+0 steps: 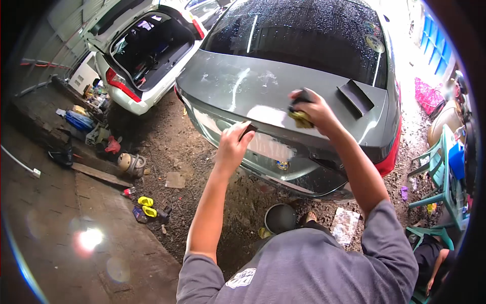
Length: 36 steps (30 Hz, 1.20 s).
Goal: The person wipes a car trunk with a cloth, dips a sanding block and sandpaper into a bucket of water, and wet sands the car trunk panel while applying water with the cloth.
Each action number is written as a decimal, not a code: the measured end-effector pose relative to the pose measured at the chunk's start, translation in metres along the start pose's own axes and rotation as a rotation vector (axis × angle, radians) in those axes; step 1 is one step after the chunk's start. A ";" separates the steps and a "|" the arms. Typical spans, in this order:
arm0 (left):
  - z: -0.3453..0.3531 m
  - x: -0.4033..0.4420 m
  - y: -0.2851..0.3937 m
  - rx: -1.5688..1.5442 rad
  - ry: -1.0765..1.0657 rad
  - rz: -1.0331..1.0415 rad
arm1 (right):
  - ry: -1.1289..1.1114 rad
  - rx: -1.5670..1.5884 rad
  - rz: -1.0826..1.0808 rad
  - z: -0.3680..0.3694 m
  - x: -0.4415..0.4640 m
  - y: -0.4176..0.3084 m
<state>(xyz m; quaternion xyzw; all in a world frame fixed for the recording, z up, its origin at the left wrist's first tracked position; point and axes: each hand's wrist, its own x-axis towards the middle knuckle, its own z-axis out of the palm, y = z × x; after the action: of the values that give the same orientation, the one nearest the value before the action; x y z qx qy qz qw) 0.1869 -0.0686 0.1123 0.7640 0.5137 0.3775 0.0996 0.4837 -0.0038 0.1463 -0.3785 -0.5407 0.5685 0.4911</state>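
My left hand (233, 146) is at the rear edge of a grey car's trunk lid (223, 76), its fingers closed on a small black block (248, 131). Over the lid, my right hand (318, 110) grips a bunched yellow cloth (301, 120) together with a dark item (299, 97) whose kind I cannot make out. Pale patches (271, 148) show on the car's rear panel below the hands. Right of my right hand, a black open tray (355, 98) lies on the lid.
A white car (124, 71) stands at left with its tailgate raised. On the ground are a dark bucket (280, 219), yellow clogs (147, 205) and a helmet (131, 164). Green plastic chairs (439, 164) stand at right; another person's arm (439, 268) shows low down there.
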 end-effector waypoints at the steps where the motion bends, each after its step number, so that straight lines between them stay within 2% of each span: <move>1: 0.013 0.014 -0.001 0.102 -0.028 -0.007 | -0.038 -0.062 -0.014 0.011 0.025 0.003; 2: 0.027 0.028 -0.001 0.203 -0.057 -0.012 | -0.073 -0.124 -0.031 0.021 0.046 0.006; 4: 0.046 0.050 -0.005 0.330 -0.088 -0.010 | -0.028 -0.537 -0.197 0.034 0.072 0.001; 7: 0.066 0.064 -0.004 0.444 -0.114 -0.005 | 0.064 -0.393 -0.088 0.008 0.106 0.019; 8: 0.069 0.063 -0.002 0.445 -0.086 0.006 | 0.206 -0.524 -0.271 -0.007 0.128 0.051; 11: 0.079 0.043 0.009 0.469 -0.022 0.011 | 0.171 -0.310 -0.130 -0.040 0.138 0.069; 12: 0.079 0.044 0.012 0.479 -0.033 -0.003 | 0.166 -0.240 -0.169 -0.045 0.140 0.073; 16: 0.084 0.067 0.000 0.504 -0.060 -0.081 | 0.127 -0.253 -0.229 -0.051 0.125 0.072; 19: 0.092 0.089 -0.016 0.546 -0.020 -0.066 | 0.124 -0.295 -0.259 -0.052 0.128 0.072; 21: 0.091 0.061 -0.004 0.523 -0.030 -0.029 | 0.084 -0.233 -0.195 -0.055 0.128 0.068; 24: 0.090 0.032 0.010 0.504 -0.019 0.018 | 0.080 -0.278 -0.212 -0.057 0.132 0.069; 27: 0.084 0.071 -0.001 0.560 -0.086 -0.184 | 0.093 -0.245 -0.210 -0.059 0.135 0.072; 28: 0.084 0.084 -0.014 0.585 -0.058 -0.124 | 0.102 -0.233 -0.215 -0.058 0.135 0.074; 30: 0.090 0.077 -0.014 0.607 -0.016 -0.137 | 0.059 -0.221 -0.191 -0.059 0.136 0.074; 33: 0.103 0.037 0.023 0.560 0.020 -0.074 | 0.056 -0.242 -0.190 -0.060 0.137 0.074; 36: 0.090 0.063 0.011 0.564 -0.068 -0.199 | 0.050 -0.212 -0.179 -0.058 0.140 0.075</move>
<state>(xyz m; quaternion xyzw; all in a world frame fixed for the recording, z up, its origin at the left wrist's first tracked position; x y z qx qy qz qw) 0.2682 0.0021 0.0857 0.7195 0.6671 0.1826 -0.0628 0.4962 0.1507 0.0787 -0.3929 -0.6168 0.4524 0.5104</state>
